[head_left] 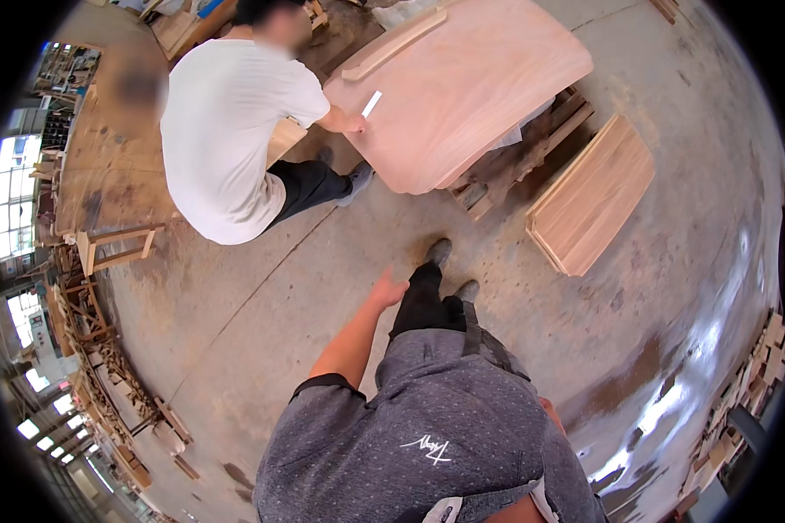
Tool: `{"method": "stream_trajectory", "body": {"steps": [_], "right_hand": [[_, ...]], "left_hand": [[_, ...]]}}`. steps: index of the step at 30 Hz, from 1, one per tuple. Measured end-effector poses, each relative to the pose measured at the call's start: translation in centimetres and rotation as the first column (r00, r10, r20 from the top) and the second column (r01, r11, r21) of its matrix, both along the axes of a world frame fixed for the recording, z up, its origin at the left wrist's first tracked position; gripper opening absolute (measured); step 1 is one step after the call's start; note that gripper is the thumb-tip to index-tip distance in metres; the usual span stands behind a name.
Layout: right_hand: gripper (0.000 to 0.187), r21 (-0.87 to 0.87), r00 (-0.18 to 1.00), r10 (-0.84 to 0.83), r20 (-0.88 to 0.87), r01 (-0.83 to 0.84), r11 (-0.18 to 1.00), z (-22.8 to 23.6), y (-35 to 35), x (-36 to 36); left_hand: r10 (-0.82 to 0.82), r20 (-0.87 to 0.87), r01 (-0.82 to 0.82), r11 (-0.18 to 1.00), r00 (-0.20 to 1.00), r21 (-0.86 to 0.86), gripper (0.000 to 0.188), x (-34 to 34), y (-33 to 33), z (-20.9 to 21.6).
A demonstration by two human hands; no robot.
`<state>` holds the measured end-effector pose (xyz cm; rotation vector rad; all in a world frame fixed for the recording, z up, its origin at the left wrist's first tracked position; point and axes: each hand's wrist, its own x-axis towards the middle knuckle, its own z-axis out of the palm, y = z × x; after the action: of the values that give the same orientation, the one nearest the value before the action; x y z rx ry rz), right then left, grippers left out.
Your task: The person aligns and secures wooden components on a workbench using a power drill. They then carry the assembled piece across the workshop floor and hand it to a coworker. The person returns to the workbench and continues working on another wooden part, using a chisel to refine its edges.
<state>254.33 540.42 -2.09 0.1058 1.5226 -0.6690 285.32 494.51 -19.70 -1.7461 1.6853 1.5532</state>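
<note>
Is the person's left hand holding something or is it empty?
Empty. The left hand hangs open at the person's side above the concrete floor, fingers loose, nothing in it.

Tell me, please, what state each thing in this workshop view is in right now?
Left hand: empty, fingers loose, hanging over the concrete floor.
Right hand: out of view.
Large curved wooden panel: lying flat on a pallet, a co-worker's hand resting on it.
White strip: lying on the panel beside that hand.
Curved wooden rail: lying on the panel's far edge.
Slatted wooden board: flat on the floor, untouched.
</note>
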Motion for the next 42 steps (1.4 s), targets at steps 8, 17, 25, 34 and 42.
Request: {"method": "stream_trajectory", "body": {"steps": [8,17,25,34,42], "right_hand": [[0.021,0.067,0.998,0.061,0.016,-0.062,0.996,2.0,-3.6,0.9],[0.027,0.063,0.996,0.085,0.03,-0.087,0.994,4.2,-7.8,2.2],[0.029,0.11,0.991,0.133,0.013,-0.134,0.985,5.8,-11.1,2.6],[0.026,0.196,0.996,0.063,0.068,-0.076,0.978,3.6,-6.9,3.6],[0.022,0.281,0.994,0.087,0.064,-0.102,0.954,5.0,-7.8,4.3]], "left_hand": [[0.031,-0.023,-0.03,0.999,0.999,0.041,0.087,0.3,-4.2,-0.6],[0.026,-0.009,-0.026,0.999,1.0,0.036,0.081,3.4,-5.0,-4.0],[-0.089,0.032,0.091,0.994,0.995,-0.054,0.077,2.9,-5.5,-5.3],[-0.032,0.035,0.028,0.994,0.999,0.101,0.073,1.0,-6.5,-3.5],[-0.032,0.079,0.019,0.987,0.996,0.162,0.069,1.2,-6.3,-4.8]]}}
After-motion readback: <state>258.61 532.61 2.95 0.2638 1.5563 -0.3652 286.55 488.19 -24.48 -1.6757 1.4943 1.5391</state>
